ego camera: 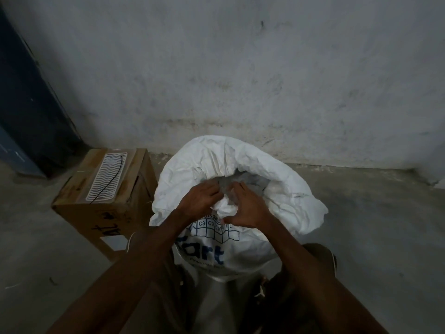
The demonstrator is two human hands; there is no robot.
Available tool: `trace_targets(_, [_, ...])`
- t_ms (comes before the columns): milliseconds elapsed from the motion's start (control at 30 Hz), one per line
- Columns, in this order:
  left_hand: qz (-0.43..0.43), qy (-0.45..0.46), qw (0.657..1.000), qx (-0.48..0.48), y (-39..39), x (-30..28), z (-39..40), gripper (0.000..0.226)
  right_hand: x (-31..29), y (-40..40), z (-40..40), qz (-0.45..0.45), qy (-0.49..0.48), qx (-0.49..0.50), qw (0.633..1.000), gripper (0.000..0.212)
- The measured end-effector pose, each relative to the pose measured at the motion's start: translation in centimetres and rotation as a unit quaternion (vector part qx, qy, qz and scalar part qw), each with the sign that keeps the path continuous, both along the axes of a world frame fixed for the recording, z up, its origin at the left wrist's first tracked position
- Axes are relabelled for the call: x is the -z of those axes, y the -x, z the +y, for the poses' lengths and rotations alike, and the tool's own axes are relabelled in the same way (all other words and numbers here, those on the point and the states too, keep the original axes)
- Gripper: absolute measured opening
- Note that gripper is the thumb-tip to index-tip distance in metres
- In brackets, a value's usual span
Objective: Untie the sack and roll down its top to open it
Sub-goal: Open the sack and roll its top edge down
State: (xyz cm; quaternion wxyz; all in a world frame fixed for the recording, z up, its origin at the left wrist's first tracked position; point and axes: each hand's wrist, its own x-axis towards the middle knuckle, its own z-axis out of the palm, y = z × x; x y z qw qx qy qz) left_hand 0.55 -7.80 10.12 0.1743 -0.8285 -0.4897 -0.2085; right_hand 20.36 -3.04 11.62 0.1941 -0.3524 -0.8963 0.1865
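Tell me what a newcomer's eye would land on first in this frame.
First, the big white sack at centre, standing on the concrete floor by the wall, its mouth open and grey contents showing. Next, the left hand and right hand meeting at its near rim, gripping bunched fabric. To the left stands a cardboard box with a white wavy grid on top.

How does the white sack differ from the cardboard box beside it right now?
The white sack is soft, crumpled and open at the top, with grey contents showing; the cardboard box is rigid, brown and closed. Both hands grip the sack's near edge; nothing touches the box. Both stand on the concrete floor.
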Motion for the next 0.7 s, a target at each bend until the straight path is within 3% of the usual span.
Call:
trace_targets(67, [-0.018,0.019,1.000,-0.002,0.2,0.4,0.1,0.031,0.3,0.2,0.3,0.033,0.034,0.018,0.999,0.050])
trace_targets(133, [-0.092,0.101,0.991,0.006,0.4,0.1,0.1,0.033,0.6,0.4,0.3,0.077,0.016,0.030,0.996,0.034])
trace_targets(200, [-0.149,0.201,0.968,-0.013,1.3,-0.5,0.2,0.056,1.0,0.7,0.1,0.103,-0.022,0.015,0.994,0.035])
trace_targets(267, [-0.140,0.275,0.951,-0.026,2.2,-0.8,0.4,0.073,1.4,1.0,-0.4,0.075,-0.089,0.000,0.993,0.035])
trace_targets(333, [-0.094,0.314,0.943,-0.058,2.4,-1.5,0.3,0.056,2.3,1.4,-0.9,0.011,-0.173,-0.009,0.985,0.046])
trace_targets(400, [-0.052,0.288,0.951,-0.101,2.3,-2.1,0.3,0.029,3.2,1.6,-1.3,-0.033,-0.181,-0.014,0.983,0.049])
trace_targets(467, [-0.038,0.216,0.968,-0.120,2.0,-2.0,-0.1,0.015,3.5,1.5,-1.5,-0.029,-0.106,0.007,0.994,0.051])
trace_targets(567, [-0.023,0.092,0.995,-0.039,1.8,-0.7,-0.9,0.009,3.1,1.9,-0.9,-0.009,0.050,0.064,0.997,0.076])
trace_targets(633, [0.021,0.024,0.999,0.017,1.8,0.1,-1.3,0.010,2.7,2.3,-0.5,-0.043,0.078,0.059,0.994,0.069])
trace_targets(700, [0.022,-0.001,1.000,0.023,1.9,1.0,-1.6,0.013,2.6,2.8,-0.6,-0.064,0.037,0.059,0.996,0.050])
